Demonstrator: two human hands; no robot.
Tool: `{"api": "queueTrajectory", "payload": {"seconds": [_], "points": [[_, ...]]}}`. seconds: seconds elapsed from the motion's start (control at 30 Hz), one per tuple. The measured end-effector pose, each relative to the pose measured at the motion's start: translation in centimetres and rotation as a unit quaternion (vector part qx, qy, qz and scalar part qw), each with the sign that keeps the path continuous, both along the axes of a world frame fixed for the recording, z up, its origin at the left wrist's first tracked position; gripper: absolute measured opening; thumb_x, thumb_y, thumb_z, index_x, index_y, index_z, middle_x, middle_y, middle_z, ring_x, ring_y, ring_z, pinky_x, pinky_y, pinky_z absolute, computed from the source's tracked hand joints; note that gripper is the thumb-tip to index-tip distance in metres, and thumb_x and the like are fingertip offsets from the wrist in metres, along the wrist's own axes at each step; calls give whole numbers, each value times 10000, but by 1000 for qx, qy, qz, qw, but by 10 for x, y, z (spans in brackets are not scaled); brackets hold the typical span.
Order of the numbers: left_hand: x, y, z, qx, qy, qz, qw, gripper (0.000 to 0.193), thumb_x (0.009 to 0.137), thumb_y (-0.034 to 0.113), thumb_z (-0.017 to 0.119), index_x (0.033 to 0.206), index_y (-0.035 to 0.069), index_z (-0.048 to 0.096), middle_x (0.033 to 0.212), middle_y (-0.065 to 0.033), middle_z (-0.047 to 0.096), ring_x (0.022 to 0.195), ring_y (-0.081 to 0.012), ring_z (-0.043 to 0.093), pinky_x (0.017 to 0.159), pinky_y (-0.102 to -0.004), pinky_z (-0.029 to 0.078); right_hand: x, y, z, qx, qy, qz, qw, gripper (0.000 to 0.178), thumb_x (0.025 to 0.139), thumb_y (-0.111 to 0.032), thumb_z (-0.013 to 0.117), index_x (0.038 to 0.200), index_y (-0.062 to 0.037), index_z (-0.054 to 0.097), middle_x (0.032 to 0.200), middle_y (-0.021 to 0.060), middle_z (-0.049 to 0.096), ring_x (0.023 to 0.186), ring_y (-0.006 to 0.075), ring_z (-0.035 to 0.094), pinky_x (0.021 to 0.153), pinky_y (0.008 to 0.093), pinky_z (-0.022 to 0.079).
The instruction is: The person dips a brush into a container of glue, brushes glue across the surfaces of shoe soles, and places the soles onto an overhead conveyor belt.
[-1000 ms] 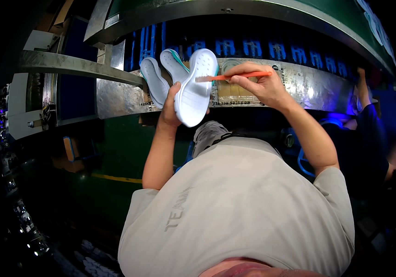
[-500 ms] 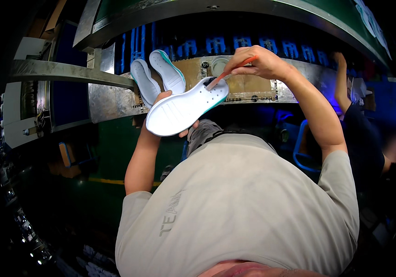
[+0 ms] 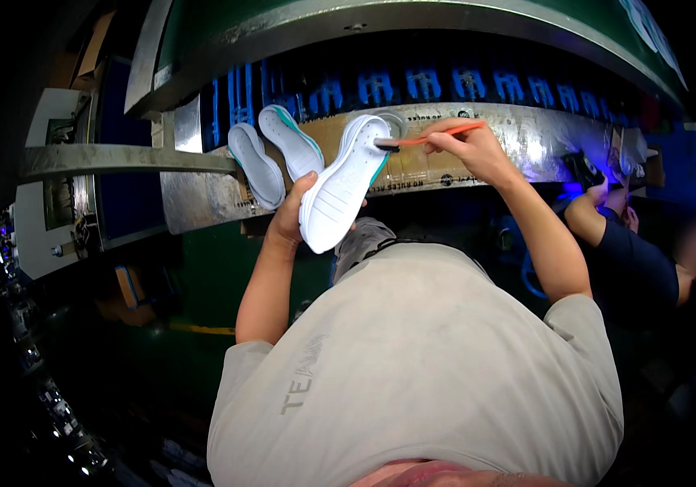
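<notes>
My left hand [image 3: 293, 209] grips a white shoe sole [image 3: 338, 191] with a green edge, its hollow inner side turned up and its far end tilted away from me. Some of the left fingers are hidden beneath the sole. In my right hand [image 3: 468, 146] is a brush [image 3: 427, 140] with an orange handle, pinched between the fingers. Its dark bristles touch the sole's right rim near the far end. Behind that far end stands a round pale container [image 3: 397, 122], partly covered. Two more soles, one white [image 3: 256, 168] and one green-edged [image 3: 290, 142], lie left of the held one.
Cardboard [image 3: 421, 169] covers part of the metal bench [image 3: 194, 195]. A metal bar [image 3: 121, 157] reaches in from the left, and a metal-edged green shelf [image 3: 445, 16] hangs over the far side. At the right, another person's arm [image 3: 587, 217] is near a dark shoe [image 3: 583, 169].
The held sole has turned more upright and shifted right. The brush has moved from inside the sole's far end to its right rim, its handle now nearly level.
</notes>
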State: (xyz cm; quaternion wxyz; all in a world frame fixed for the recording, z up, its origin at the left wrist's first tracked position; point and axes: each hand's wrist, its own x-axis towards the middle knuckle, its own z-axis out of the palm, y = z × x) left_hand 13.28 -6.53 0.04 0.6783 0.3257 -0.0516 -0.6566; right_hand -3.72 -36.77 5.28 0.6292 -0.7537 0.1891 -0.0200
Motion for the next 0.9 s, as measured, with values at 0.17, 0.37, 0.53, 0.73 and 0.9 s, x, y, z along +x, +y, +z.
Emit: {"api": "queueTrajectory", "payload": {"seconds": [0.17,0.37,0.53,0.73,0.9], "points": [[9,-31,22,-22,49,-57,997,803,1000,498,495,1541,-81,363,1311,-355,609,1053,-465,713,773,-527,659,-48,-17,-18,39,-114,-229,966,257,1028,-166,642,1151,46,722,952,91,743,932,149,685,899,289,519],[124,-152,120,-309,-91,-127,938,918,978,658,432,1483,-109,427,1311,-391,583,987,-486,720,763,-539,653,-90,-13,-42,112,-174,-324,923,241,1034,-174,645,1147,20,732,950,78,737,893,128,655,869,281,507],[183,-231,169,-245,-43,174,953,693,1017,436,459,1439,-114,465,1223,-355,631,1032,-424,694,838,-497,600,-79,6,-55,122,-160,-307,930,250,1027,-194,664,1150,11,735,953,78,737,881,137,660,851,290,520],[141,-173,77,-29,-299,-40,953,398,993,152,496,1276,-101,615,1088,-221,729,909,-335,747,760,-417,621,-69,19,-72,112,-118,-288,944,272,1019,-220,680,1150,13,731,963,86,741,907,148,675,856,293,522],[110,-80,-46,368,-479,28,797,501,950,393,656,1085,-86,707,1037,-215,749,916,-338,751,781,-409,605,-51,20,-74,85,-70,-242,964,260,1017,-210,675,1135,14,734,981,93,748,902,148,680,841,302,528]]}}
